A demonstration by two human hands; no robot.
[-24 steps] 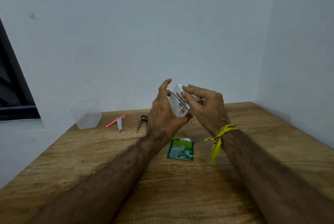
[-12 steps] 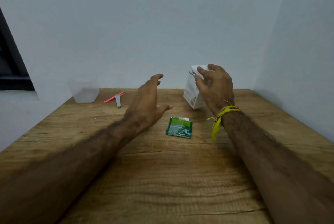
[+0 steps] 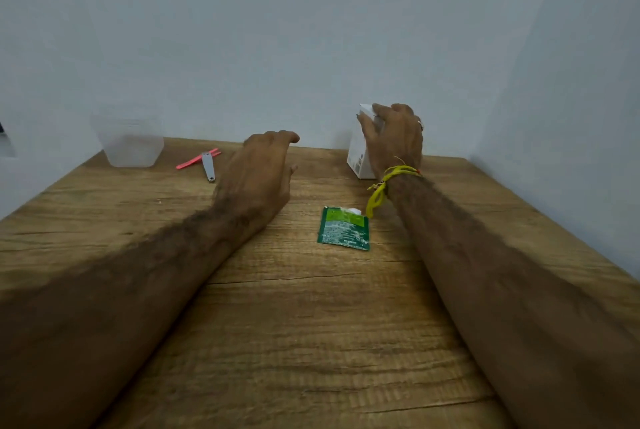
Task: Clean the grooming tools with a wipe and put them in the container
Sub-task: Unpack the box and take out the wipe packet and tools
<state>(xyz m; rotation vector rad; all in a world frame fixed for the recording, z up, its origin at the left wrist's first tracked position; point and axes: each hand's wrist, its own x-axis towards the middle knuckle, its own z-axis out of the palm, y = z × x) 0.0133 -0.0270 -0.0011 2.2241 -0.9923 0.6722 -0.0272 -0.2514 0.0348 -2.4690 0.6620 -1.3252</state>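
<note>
A person's two bare forearms reach across a wood-grain table [image 3: 311,342] set into a corner of plain pale walls [image 3: 277,30]. The right hand [image 3: 394,138] grips a small white cardboard box [image 3: 358,158], fingers curled over its top edge and thumb pressed to its near face; the box stands upright on the tabletop close to the back wall, its lower panel printed with small dark marks too fine to read. A knotted yellow thread band [image 3: 384,186] circles the right wrist, loose ends trailing down. The left hand [image 3: 259,176] hovers over the table's middle holding nothing, fingers loosely bent and pointing toward the wall, thumb out to the side. Between the forearms lies a flat green foil wipe sachet [image 3: 344,229], glossy and rectangular, torn open along its top edge where a scrap of white wipe shows. The grooming tools rest at the far left of the table: a slim metal nail clipper [image 3: 208,167], matte grey, lying across or just beside a thin pink nail file [image 3: 194,160], which is a narrow flat strip set at a slant. Left of them, near the wall, stands a translucent frosted plastic container [image 3: 130,146], square-shouldered with rounded corners and open at the top.
</note>
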